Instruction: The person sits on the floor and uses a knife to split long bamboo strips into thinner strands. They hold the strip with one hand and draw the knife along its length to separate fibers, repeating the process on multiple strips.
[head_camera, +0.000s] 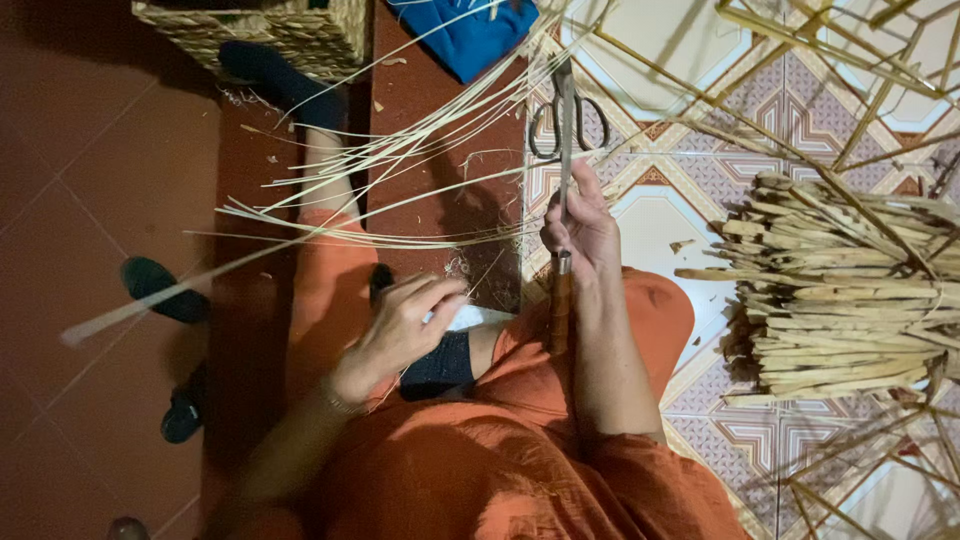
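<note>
Your right hand (582, 232) is closed around a knife (563, 150), blade pointing away from you. Your left hand (400, 330) pinches a thin pale bamboo strip (300, 245) (long, flat, blurred at the far end). Scissors (568, 125) lie just beyond the right hand; a blue package (470, 35) sits further out.

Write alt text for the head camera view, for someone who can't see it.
Seen from above, a seated person in orange clothes holds a knife upright in the right hand, while the left hand pinches a thin pale strip. Scissors lie on the tiled floor, beside bundled split sticks.
</note>
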